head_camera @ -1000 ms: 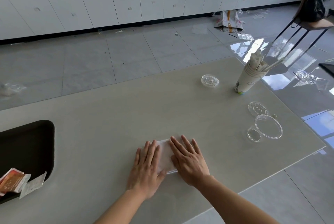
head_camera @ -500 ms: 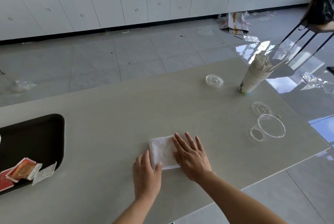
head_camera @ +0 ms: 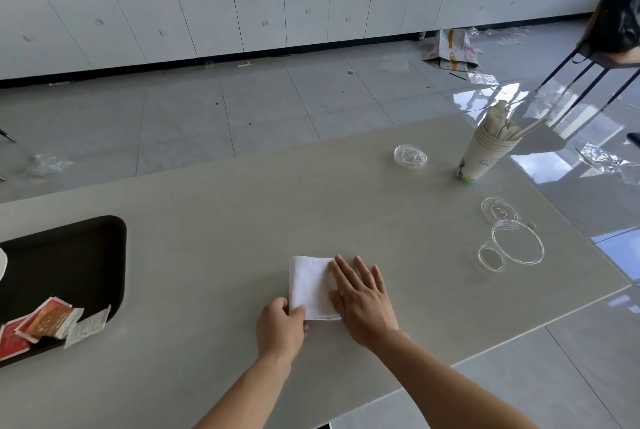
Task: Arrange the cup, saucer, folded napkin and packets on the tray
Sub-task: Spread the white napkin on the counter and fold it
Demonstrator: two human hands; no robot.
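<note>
A white folded napkin point(head_camera: 310, 285) lies flat on the table near the front edge. My left hand point(head_camera: 281, 326) pinches its near left corner between thumb and fingers. My right hand point(head_camera: 362, 297) lies flat on the napkin's right side, fingers spread, covering that part. A black tray point(head_camera: 69, 262) sits at the far left of the table, cut off by the frame edge. Red and white packets point(head_camera: 52, 323) lie on the tray's near corner, one white packet overhanging its rim. A sliver of something white shows at the left edge on the tray.
A stack of paper cups point(head_camera: 483, 160) holding wrapped sticks stands at the back right. Clear plastic lids lie near it: one point(head_camera: 410, 156) beside the cups, others point(head_camera: 517, 241) by the right edge. The beige table point(head_camera: 225, 214) ends close behind my wrists.
My left hand has slid off the top of the napkin to its near left corner and closed on it. More of the napkin shows. The right hand stays flat on it.
</note>
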